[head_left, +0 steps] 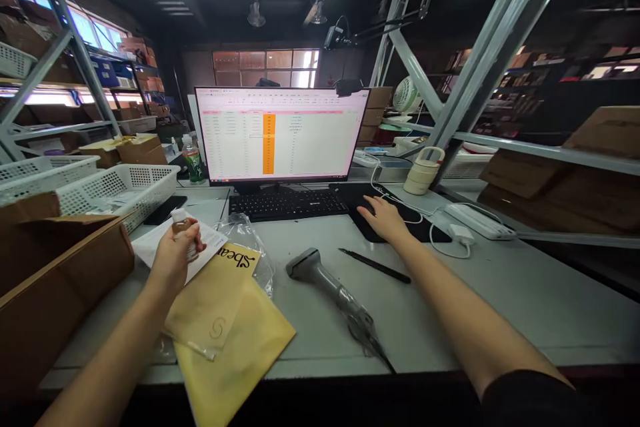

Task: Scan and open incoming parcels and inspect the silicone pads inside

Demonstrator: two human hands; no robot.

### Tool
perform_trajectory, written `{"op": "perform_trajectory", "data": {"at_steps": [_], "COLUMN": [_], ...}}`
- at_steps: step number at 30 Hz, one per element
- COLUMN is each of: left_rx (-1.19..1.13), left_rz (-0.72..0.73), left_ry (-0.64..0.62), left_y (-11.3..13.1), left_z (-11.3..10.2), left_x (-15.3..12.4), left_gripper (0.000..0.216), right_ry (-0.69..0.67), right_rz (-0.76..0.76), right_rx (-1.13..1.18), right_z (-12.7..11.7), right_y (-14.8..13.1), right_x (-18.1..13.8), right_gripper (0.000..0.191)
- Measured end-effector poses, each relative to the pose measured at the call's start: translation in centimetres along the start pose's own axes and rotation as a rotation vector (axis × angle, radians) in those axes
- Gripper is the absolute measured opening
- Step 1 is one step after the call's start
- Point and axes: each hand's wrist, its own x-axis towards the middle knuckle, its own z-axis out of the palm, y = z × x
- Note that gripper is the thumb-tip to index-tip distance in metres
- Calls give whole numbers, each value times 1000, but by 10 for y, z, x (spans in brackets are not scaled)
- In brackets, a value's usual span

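Left hand (173, 253) grips small bottle (180, 226) above bench (310, 307).
Cap (179, 215) points up, long axis near upright; right hand (386, 219) spreads over mat (364, 221).

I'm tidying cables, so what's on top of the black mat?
White cables run across the mat, and the right hand is over it, fingers spread. Whatever lies beneath the palm is covered and cannot be seen.
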Motion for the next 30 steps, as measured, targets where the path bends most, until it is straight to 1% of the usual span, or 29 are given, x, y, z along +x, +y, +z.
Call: {"op": "perform_trajectory", "data": {"at_steps": [2, 4, 6, 10, 14, 19, 24, 30], "left_rx": [-11, -15, -13, -55, -145, -236, -314, -376], "left_rz": [-6, -58, -97, -165, -289, -363, -445, -513], "left_ry": [73, 97, 122, 176, 197, 226, 271, 289], "left_y": [-11, -21, -30, -36, -34, -25, -20, -14], "left_z": [-1, -4, -7, -6, 1, 1, -4, 0], "left_x": [9, 13, 12, 9, 4, 0, 0, -1], "left_gripper": [43, 43, 43, 41, 27, 14, 10, 11], "right_ry": [-1, -5, -3, 13, 36, 77, 83, 83], "right_rz": [22, 22, 16, 29, 61, 87, 100, 106], "right_rx": [-24, -46, -75, -140, -181, -212, -232, -219], "right_z": [16, 32, 46, 63, 67, 68, 68, 69], "right_y": [11, 17, 21, 29, 33, 33, 33, 36], "right_x": [15, 24, 30, 35, 38, 37, 35, 36], "right_gripper": [62, 61, 56, 49, 47, 45, 40, 39]}}
